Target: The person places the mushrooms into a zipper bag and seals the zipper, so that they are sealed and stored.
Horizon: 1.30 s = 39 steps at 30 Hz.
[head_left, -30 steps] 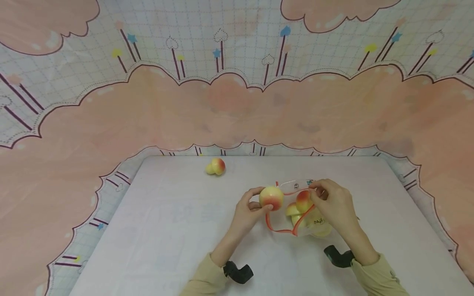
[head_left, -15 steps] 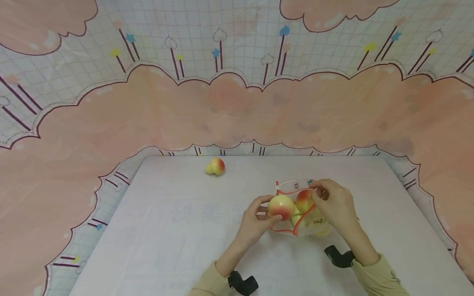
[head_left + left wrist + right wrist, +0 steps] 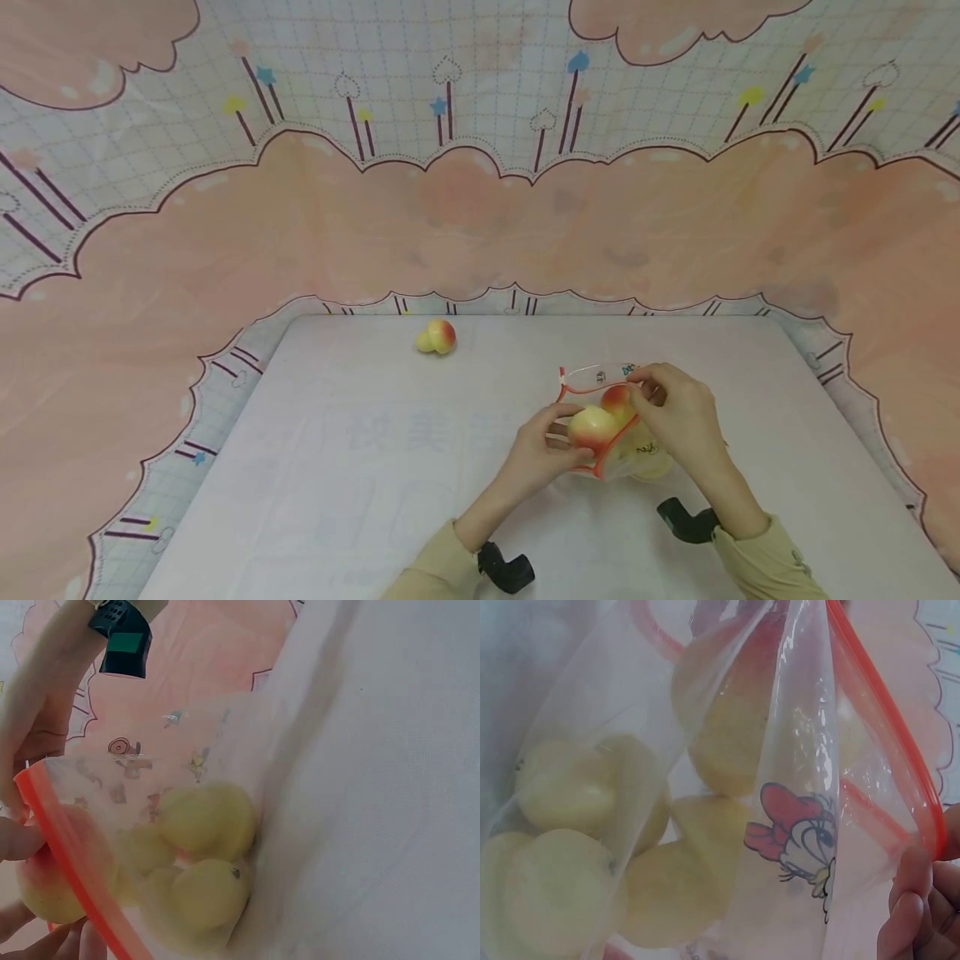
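Note:
My left hand (image 3: 542,450) holds a yellow pear (image 3: 591,427) with a red blush, thumb and fingers around its sides, inside the mouth of a clear zip bag (image 3: 647,450). The bag has an orange-red zip edge and printed cartoon figures. At the opposite side of the mouth, my right hand (image 3: 678,408) pinches the rim between thumb and fingers. Several more pears (image 3: 210,896) lie in the bag, seen through its plastic in both wrist views. The left wrist view shows the held pear (image 3: 56,877) partly behind the red zip strip.
Another pear (image 3: 441,336) with a red blush lies near the back edge of the white table (image 3: 315,467). Black wrist cameras (image 3: 506,568) are strapped to both wrists. Behind the table hangs a patterned pink-and-blue cloth (image 3: 480,225).
My left hand has moved right and toward the front, carrying the pear from the bag's left edge into its mouth. My right hand has stayed in place on the rim.

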Motion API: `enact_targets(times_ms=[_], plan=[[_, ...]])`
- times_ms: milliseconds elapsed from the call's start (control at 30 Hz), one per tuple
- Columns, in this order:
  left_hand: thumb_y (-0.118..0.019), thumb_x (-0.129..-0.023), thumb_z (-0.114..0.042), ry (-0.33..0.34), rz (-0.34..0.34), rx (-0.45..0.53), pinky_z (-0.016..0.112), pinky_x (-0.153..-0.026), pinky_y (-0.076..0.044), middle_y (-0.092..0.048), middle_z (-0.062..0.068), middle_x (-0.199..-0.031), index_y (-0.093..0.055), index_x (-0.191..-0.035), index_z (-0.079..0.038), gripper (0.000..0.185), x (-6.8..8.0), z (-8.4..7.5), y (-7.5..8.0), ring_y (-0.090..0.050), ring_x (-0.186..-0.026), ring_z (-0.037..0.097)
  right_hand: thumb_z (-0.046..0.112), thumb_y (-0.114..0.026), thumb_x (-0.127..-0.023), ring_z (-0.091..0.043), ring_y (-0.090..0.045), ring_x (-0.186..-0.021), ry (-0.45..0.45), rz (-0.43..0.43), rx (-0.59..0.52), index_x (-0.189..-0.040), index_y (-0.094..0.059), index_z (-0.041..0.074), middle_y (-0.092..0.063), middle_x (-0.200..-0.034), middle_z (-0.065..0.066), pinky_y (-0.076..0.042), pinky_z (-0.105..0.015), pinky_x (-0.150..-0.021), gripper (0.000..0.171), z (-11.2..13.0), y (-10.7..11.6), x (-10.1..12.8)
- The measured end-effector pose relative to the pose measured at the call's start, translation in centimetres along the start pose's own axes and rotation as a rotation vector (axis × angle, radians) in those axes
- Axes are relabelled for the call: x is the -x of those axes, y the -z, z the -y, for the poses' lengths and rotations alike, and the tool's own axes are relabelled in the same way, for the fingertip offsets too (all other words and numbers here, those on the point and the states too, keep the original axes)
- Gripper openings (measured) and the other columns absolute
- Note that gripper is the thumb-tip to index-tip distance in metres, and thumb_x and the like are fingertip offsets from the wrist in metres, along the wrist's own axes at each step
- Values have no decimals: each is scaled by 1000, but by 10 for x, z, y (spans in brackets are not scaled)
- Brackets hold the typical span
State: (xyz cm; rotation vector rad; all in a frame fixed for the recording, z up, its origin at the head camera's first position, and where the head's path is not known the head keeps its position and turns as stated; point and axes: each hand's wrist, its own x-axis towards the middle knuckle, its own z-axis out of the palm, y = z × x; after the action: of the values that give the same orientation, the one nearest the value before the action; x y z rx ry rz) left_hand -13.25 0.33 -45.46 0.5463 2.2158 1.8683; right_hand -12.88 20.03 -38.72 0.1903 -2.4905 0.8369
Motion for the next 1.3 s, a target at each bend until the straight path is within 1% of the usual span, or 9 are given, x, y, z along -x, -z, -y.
enact_targets(times_ms=[200, 433, 567, 800, 933, 1033, 1167, 1267, 1300], plan=[[-77, -79, -14, -5, 36, -28, 18, -75, -53, -62, 6, -124, -60, -124, -19, 49, -7, 2, -5, -66, -92, 12, 1, -71, -79, -6, -47, -61, 22, -3, -3, -86, -71, 7, -60, -70, -2, -40, -17, -51, 9, 1, -1, 0], [-76, -78, -11, -19, 72, -67, 16, -78, -52, -61, 7, -126, -61, -125, -15, 49, -16, 6, -15, -68, -95, 15, -1, -71, -78, -1, -45, -58, 45, -23, -16, -85, -71, 7, -59, -67, 0, -38, -17, -50, 11, 1, -1, -1], [-76, -78, -9, -37, 94, -78, 15, -80, -52, -61, 8, -126, -62, -126, -12, 50, -20, 8, -20, -68, -94, 10, 0, -72, -77, 2, -44, -57, 52, -29, -6, -84, -72, 8, -59, -66, 2, -38, -17, -50, 11, 0, -1, -1], [-68, -85, -6, -103, 165, -99, 16, -86, -51, -60, 9, -134, -60, -130, -8, 46, -22, 8, -20, -67, -100, 18, 1, -71, -77, 2, -44, -57, 57, -37, 6, -84, -72, 9, -59, -66, 2, -38, -17, -51, 11, 0, 0, 0], [-63, -90, -9, -102, 197, -101, 15, -84, -50, -58, 8, -136, -55, -135, -12, 46, -22, 9, -19, -67, -103, 17, 1, -71, -78, 1, -44, -57, 51, -31, 5, -84, -71, 8, -59, -67, 1, -38, -18, -51, 10, 1, 0, -1], [-59, -92, -10, -97, 226, -73, 16, -83, -51, -57, 9, -138, -51, -137, -15, 46, -21, 9, -19, -67, -104, 16, 1, -70, -78, 1, -45, -57, 44, -26, -7, -85, -71, 8, -60, -68, 1, -38, -17, -50, 10, 2, 1, -1], [-49, -95, -8, -94, 294, -42, 16, -89, -49, -54, 8, -141, -47, -140, -14, 45, -22, 6, -21, -63, -114, 17, 1, -69, -79, 2, -46, -57, 41, -24, -18, -86, -71, 8, -61, -68, 0, -38, -17, -50, 10, 2, 1, -2], [-44, -98, -11, -69, 315, -93, 16, -92, -45, -55, 4, -139, -49, -138, -15, 41, -20, 5, -23, -58, -118, 11, 2, -69, -80, 2, -47, -57, 40, -14, -24, -87, -71, 8, -61, -69, 0, -39, -17, -50, 9, 1, 1, -2], [-43, -99, -12, -48, 314, -105, 16, -92, -44, -56, 3, -137, -50, -137, -16, 40, -20, 5, -23, -56, -116, 9, 3, -69, -80, 2, -47, -57, 42, -12, -27, -87, -71, 8, -61, -69, 0, -40, -16, -50, 9, 0, 0, -2]])
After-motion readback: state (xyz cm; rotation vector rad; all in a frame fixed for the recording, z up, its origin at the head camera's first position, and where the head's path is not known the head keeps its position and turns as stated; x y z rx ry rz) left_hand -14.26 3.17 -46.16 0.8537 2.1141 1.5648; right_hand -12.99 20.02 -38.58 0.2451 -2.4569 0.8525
